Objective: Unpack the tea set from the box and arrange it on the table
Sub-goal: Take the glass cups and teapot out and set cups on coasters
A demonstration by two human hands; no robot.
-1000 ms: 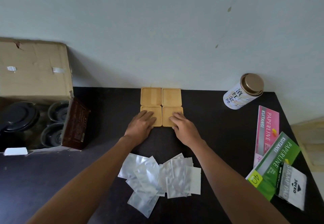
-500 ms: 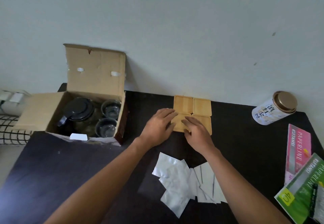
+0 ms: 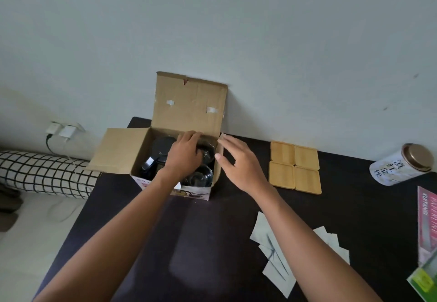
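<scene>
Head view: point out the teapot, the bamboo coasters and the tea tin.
teapot (image 3: 160,147), head view, on its black lid inside the box.
bamboo coasters (image 3: 306,157), head view, on the far right coaster's top face.
tea tin (image 3: 393,170), head view, on its white printed side.

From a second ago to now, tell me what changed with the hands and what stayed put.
Both hands left the four bamboo coasters and moved left to the open box. The left hand now reaches inside, over a glass cup; whether it holds one is hidden. The right hand hovers open by the box's right wall. The coasters, tea tin and foil packets stayed put.
</scene>
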